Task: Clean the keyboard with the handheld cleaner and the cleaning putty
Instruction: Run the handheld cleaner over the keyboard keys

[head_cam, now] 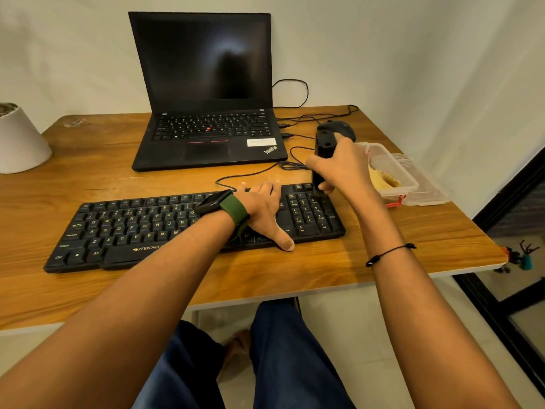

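Now | right hand point(342, 166) grips black cylindrical cleaner point(323, 149) | keyboard point(132, 228) matte

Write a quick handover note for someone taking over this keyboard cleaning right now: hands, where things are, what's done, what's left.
Left hand: flat on the keyboard, steadying its right half.
Right hand: grips the black handheld cleaner upright, its lower end at the number pad's top rows.
Cleaning putty: yellow, in the open clear container right of the keyboard, untouched.
How much is already cleaned cannot be told.
Left: finish with the cleaner, then use the putty.
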